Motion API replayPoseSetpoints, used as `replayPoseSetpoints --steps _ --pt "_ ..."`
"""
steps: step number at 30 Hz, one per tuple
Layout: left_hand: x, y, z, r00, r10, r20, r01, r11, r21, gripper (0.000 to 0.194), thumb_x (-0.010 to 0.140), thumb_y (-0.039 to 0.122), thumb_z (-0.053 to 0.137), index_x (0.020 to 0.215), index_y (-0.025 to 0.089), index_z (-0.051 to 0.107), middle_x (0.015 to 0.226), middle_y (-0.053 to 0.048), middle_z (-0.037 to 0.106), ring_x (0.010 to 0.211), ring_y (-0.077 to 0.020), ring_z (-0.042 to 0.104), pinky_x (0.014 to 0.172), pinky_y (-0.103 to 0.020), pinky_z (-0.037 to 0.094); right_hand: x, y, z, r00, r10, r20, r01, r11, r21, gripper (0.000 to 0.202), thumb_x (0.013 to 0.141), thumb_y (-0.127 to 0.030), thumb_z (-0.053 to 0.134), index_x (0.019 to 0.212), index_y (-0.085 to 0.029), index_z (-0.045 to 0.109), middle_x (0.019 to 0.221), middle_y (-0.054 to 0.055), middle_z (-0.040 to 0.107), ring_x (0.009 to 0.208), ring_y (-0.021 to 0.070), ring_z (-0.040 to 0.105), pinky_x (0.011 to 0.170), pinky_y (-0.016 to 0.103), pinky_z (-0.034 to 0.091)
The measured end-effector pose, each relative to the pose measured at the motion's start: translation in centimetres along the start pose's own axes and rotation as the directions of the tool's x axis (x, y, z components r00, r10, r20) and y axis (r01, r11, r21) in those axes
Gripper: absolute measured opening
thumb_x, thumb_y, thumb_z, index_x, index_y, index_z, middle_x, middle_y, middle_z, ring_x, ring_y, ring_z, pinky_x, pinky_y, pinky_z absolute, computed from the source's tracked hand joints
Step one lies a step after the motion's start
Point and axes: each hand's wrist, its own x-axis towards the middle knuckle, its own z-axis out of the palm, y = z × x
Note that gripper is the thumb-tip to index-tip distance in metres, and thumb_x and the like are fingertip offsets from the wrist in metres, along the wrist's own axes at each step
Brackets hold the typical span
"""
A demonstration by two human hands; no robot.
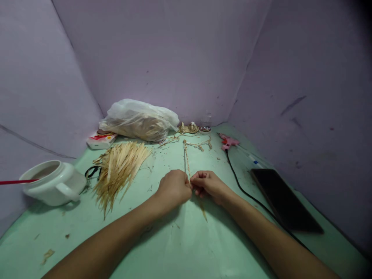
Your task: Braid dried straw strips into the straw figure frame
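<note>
One bundle of straw (123, 166) lies at left. The left hand (174, 186), knuckles up, curls its fingers around the near end of a thin braid (187, 158). Mid-table, the braid's long axis runs near to far, its far tip leaning slightly left. The right hand (207, 186), turned sideways, pinches the same end between thumb and fingers.

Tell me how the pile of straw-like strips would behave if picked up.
The strips look thin and flat, so they are probably light for their bulk. Fanned out with no tie in view, they would likely slip apart.
</note>
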Motion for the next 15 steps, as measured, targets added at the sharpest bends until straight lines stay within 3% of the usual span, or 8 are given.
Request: replayPoseSetpoints --steps 6,9,12,15 --pt "-1.5 1.0 1.0 0.997 0.063 -0.034 -0.064 0.997 -0.046 0.01 0.058 0.013 0.055 0.049 0.017 0.057 0.048 -0.001 0.043 0.049 -0.011 0.037 0.05 -0.023 0.022 0.1 0.3 0.1 1.0 0.025 -0.016 -0.025 1.0 -0.001 0.002 0.062 -0.015 0.051 0.062 -0.014 0.053 0.044 -0.004 0.053 0.034 0.0048 0.044 0.032 0.015 0.03" --pt "-0.9 0.7 -0.2 0.99 0.108 0.096 -0.099 0.991 -0.09 0.012 0.057 0.013 0.055 0.045 0.015 0.054 0.042 0.001 0.039 0.044 -0.0092 0.037 0.046 -0.022 0.023 0.3 0.4 -0.1 1.0 0.009 -0.007 -0.009 1.0 -0.005 0.001 0.061 -0.014 0.052 0.06 -0.014 0.053 0.042 -0.005 0.051 0.033 0.004 0.04 0.031 0.015 0.027" --pt "0.4 0.2 -2.1 0.959 -0.027 0.283 0.094 0.969 -0.228 0.012 0.062 0.019 0.052 0.054 0.013 0.057 0.041 0.0 0.044 0.037 -0.0086 0.039 0.04 -0.021 0.025 0.3 0.3 -0.3 1.0 -0.012 0.023 0.012 1.0 -0.002 0.008 0.063 -0.017 0.054 0.056 -0.014 0.051 0.043 -0.005 0.049 0.033 0.0024 0.035 0.032 0.015 0.023" --pt "1.4 -0.3 -2.8 0.937 -0.207 0.281 0.332 0.779 -0.532 0.02 0.064 0.012 0.05 0.082 0.011 0.056 0.055 -0.001 0.056 0.035 -0.0081 0.043 0.036 -0.02 0.028 0.2 0.2 -0.3 0.999 -0.017 0.044 0.017 1.0 -0.003 0.014 0.064 -0.02 0.056 0.054 -0.013 0.049 0.042 -0.006 0.045 0.033 0.0018 0.032 0.033 0.016 0.021"
